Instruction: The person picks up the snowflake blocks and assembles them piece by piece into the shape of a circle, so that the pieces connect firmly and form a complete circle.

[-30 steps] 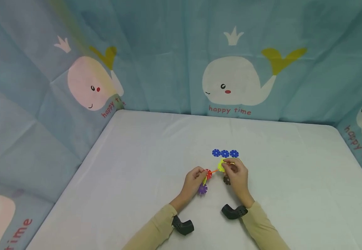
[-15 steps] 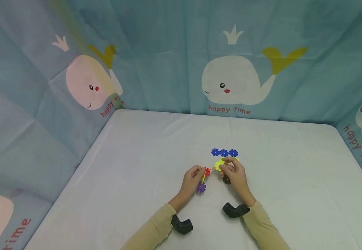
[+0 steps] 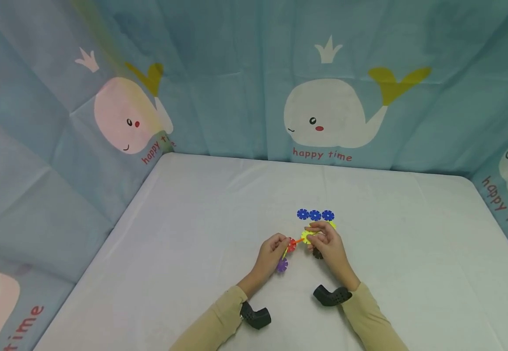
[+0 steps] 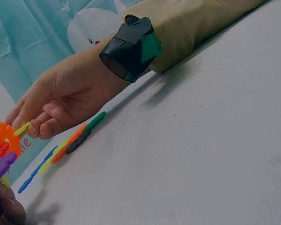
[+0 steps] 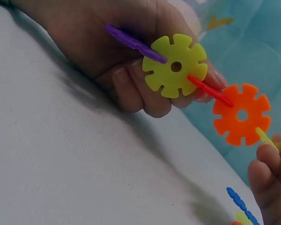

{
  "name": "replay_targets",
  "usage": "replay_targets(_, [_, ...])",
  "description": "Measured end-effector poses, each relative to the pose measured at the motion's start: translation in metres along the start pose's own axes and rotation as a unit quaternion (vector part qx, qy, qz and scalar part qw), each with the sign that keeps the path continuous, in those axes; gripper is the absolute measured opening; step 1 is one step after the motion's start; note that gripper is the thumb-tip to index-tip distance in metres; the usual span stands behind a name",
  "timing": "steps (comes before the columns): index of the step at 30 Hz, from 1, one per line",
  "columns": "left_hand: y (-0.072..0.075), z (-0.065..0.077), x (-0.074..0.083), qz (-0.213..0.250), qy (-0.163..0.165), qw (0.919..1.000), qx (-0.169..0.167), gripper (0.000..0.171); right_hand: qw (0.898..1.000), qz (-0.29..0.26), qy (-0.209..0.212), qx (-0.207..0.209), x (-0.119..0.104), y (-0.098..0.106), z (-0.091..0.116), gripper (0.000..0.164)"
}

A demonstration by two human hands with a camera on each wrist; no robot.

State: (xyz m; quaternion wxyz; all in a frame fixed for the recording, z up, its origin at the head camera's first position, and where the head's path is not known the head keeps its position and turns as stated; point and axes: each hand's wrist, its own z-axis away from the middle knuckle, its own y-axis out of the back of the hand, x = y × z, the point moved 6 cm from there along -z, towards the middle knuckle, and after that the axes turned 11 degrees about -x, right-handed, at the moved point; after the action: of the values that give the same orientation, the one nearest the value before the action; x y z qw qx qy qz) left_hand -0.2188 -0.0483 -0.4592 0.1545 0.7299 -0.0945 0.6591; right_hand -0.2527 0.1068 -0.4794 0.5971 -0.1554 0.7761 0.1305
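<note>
A short chain of notched snowflake discs is strung between both hands. In the right wrist view it runs from a purple disc [image 5: 131, 43] through a yellow disc [image 5: 165, 79], a red disc [image 5: 208, 90] and an orange disc [image 5: 233, 125] to a second yellow disc [image 5: 266, 138]. My left hand [image 3: 266, 257] pinches the chain at the red disc [image 3: 292, 244]; the purple disc [image 3: 282, 265] dangles below. With thumb and fingers, my right hand [image 3: 334, 249] pinches the end yellow disc [image 3: 305, 237], which joins the orange disc at its edge.
On the white table [image 3: 192, 224], a row of three blue discs [image 3: 315, 215] lies beyond my right hand. Partly covered by that hand are loose yellow discs [image 3: 332, 225] and black discs [image 3: 318, 254]. The left wrist view also shows green discs [image 4: 95, 122]. A whale-print curtain [image 3: 227, 107] surrounds the table.
The held chain and the fingers on it have shifted only slightly, the end yellow disc moving a little left and down. Both hands keep their hold; the loose discs stay put.
</note>
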Motion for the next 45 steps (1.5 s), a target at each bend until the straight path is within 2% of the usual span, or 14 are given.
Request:
replay_targets(3, [-0.001,0.002,0.001,-0.029,-0.008,0.9995,-0.014,0.02,1.0,0.027,0.011,-0.004,-0.006,-0.006,0.002,0.027])
replay_targets(7, [-0.002,0.006,0.003,-0.067,-0.02,0.9974,-0.019,0.019,0.996,0.074,0.052,-0.005,-0.022,-0.019,0.004,0.026])
replay_targets(11, [0.0,0.008,0.001,-0.06,-0.017,0.9981,-0.004,0.02,0.993,0.085,0.079,0.007,-0.03,-0.026,0.005,0.028])
replay_targets(13, [0.0,0.008,-0.001,-0.05,-0.013,0.9987,-0.003,0.02,0.995,0.076,0.064,0.019,-0.027,-0.025,0.006,0.03])
replay_targets(19, [-0.002,0.006,-0.002,-0.045,-0.013,0.9989,-0.006,0.02,0.998,0.025,-0.018,0.054,-0.001,-0.012,0.01,0.025])
replay_targets(26, [-0.003,0.005,0.001,-0.058,-0.023,0.9981,0.005,0.019,0.997,0.004,-0.067,0.048,0.007,-0.008,0.008,0.028])
replay_targets(35, [-0.002,0.003,0.004,-0.059,-0.032,0.9977,0.011,0.018,0.992,0.058,-0.092,0.063,0.009,-0.005,0.008,0.02])
replay_targets(38, [-0.003,0.003,0.005,-0.06,-0.035,0.9976,0.009,0.018,0.991,0.058,-0.099,0.067,0.01,-0.005,0.008,0.018])
replay_targets(45, [-0.002,0.003,0.005,-0.062,-0.026,0.9975,0.022,0.018,0.992,0.074,-0.087,0.053,0.009,-0.006,0.009,0.019])
